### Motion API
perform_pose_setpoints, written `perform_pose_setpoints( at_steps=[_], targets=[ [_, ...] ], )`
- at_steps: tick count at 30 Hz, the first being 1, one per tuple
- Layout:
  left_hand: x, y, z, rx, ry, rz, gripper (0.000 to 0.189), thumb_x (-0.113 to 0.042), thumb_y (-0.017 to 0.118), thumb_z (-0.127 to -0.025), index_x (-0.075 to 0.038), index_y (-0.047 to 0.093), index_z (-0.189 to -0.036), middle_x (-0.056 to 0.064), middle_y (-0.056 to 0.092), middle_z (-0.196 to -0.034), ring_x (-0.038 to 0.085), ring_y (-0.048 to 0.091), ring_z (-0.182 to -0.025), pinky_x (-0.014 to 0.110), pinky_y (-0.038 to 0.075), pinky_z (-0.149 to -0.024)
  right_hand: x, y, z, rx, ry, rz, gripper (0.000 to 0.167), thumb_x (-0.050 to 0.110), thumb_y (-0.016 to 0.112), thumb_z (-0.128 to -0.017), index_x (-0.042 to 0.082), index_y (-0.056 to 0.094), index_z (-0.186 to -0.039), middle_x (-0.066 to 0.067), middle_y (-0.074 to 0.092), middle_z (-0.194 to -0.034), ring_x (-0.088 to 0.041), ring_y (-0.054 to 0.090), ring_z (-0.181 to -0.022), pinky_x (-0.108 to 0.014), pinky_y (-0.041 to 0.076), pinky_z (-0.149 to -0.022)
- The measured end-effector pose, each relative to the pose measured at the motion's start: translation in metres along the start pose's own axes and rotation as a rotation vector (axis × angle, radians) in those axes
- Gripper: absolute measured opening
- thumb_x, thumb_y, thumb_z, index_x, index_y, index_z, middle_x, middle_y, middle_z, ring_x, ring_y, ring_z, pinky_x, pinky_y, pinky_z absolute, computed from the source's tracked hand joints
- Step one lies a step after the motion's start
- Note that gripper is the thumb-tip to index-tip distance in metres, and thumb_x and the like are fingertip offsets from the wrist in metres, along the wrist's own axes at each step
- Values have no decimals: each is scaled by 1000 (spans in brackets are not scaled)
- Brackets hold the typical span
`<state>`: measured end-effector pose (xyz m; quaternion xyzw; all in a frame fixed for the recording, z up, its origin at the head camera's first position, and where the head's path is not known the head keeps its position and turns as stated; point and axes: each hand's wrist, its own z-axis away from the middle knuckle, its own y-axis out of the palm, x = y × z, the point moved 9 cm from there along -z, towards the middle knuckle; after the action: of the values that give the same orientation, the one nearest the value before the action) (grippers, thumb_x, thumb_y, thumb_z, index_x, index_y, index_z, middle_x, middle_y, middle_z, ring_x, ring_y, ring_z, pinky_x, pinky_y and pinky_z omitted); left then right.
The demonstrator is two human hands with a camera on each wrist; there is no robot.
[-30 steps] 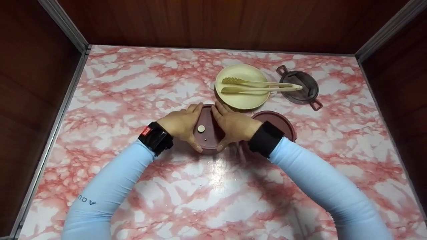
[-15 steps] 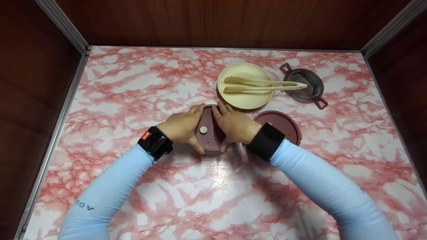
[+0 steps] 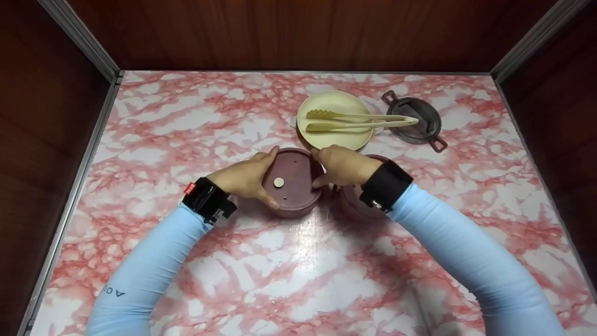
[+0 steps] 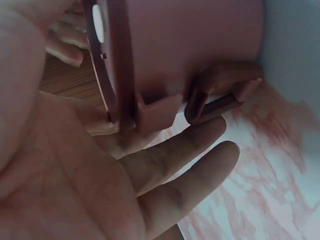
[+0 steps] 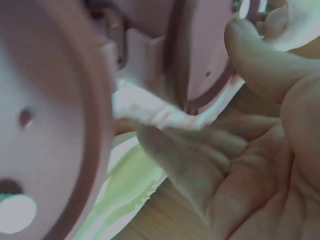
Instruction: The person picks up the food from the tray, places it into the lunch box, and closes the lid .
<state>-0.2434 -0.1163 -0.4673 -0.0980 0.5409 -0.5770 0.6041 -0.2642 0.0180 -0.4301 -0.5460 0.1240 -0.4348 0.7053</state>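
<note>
A round maroon pot with a flat lid [image 3: 298,179] stands mid-table; the lid has a pale knob and small holes. Along its left side my left hand [image 3: 245,179] rests with thumb and fingers spread at the rim. In the left wrist view, its straight fingers lie beneath the pot's side handle [image 4: 215,95]. My right hand [image 3: 347,165] is at the pot's right side, thumb over the lid edge, fingers extended in the right wrist view. Under my right wrist is a second maroon pot [image 3: 357,203], partly hidden; its lid [image 5: 55,100] fills the left of the right wrist view.
Behind the pots sits a cream round dish [image 3: 336,100] with cream tongs [image 3: 396,122] laid across it. At back right is a small dark pot [image 3: 415,120] with two loop handles. Wooden panels [image 3: 298,37] wall in the pink marbled table [image 3: 186,112].
My right hand has shifted right and slightly up off the near rim, uncovering more of the lid. My left hand stays beside the pot. The camera view has shifted slightly.
</note>
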Motion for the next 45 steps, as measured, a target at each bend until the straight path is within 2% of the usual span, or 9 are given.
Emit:
perform_pose_setpoints(
  at_steps=[5, 10, 15, 19, 24, 28, 33, 39, 45],
  targets=[
    [1, 1, 0, -11, -37, 33, 142, -46, 91, -62, -11, -7, -159, 24, 20, -159, 35, 28, -143, 43, 24, -117, -4, 6, -2, 0, 40, 14, 72, 25, 83, -80, -11, 51, -134, -22, 67, -105, -34, 65, -98, -42, 52, -93],
    [6, 4, 2, -39, -7, 96, 139, -48, 89, -68, -7, -9, -158, 27, 26, -156, 33, 31, -142, 41, 27, -116, -7, 8, -1, 5, 85, -57, 74, 23, 81, -84, -10, 46, -141, -22, 67, -109, -31, 65, -99, -40, 51, -95],
    [20, 6, 13, -79, -79, 198, 108, -49, 68, -90, -4, -3, -158, 22, 20, -160, 33, 29, -143, 42, 25, -117, -8, 13, 2, 22, 133, -181, 68, 19, 65, -97, -7, 32, -150, -20, 71, -91, -29, 71, -79, -37, 51, -94],
    [27, 5, 20, -126, -112, 249, 77, -38, 55, -101, 1, 19, -156, 24, 38, -151, 35, 40, -137, 46, 31, -114, -7, 15, 2, 20, 166, -209, 48, 15, 51, -102, -8, 42, -143, -19, 69, -86, -33, 70, -80, -40, 53, -89],
    [31, 7, 22, -169, -115, 335, 52, -31, 57, -101, -3, 49, -144, 21, 67, -112, 35, 65, -99, 39, 54, -81, -6, 17, 0, 13, 212, -132, 45, 12, 40, -102, -11, 41, -141, -29, 60, -120, -37, 62, -106, -46, 52, -94],
    [32, 7, 23, -196, -123, 397, 41, -28, 60, -100, -4, 60, -134, 20, 69, -89, 36, 66, -79, 29, 51, -60, -10, 20, 0, -16, 271, -187, 48, 5, 40, -98, -9, 39, -144, -29, 55, -130, -38, 59, -112, -46, 51, -95],
    [36, 4, 26, -225, -148, 397, 40, -27, 64, -98, -5, 64, -131, 17, 71, -87, 35, 67, -80, 29, 51, -61, -13, 21, 1, -99, 300, -266, 46, 1, 41, -97, -7, 45, -142, -28, 57, -129, -37, 60, -111, -43, 50, -95],
    [44, -1, 34, -290, -146, 399, 44, -25, 67, -96, -5, 61, -135, 11, 72, -91, 32, 68, -84, 28, 51, -65, -9, 31, 4, -120, 309, -378, 49, -3, 38, -97, -6, 42, -146, -30, 54, -134, -36, 67, -95, -35, 57, -70],
    [52, 1, 42, -357, -135, 468, 46, -26, 70, -94, -4, 62, -133, 14, 72, -102, 31, 69, -85, 28, 54, -68, -6, 33, 13, -254, 300, -447, 48, 3, 42, -102, -2, 39, -150, -25, 52, -140, -31, 59, -111, -34, 50, -89]
  ],
)
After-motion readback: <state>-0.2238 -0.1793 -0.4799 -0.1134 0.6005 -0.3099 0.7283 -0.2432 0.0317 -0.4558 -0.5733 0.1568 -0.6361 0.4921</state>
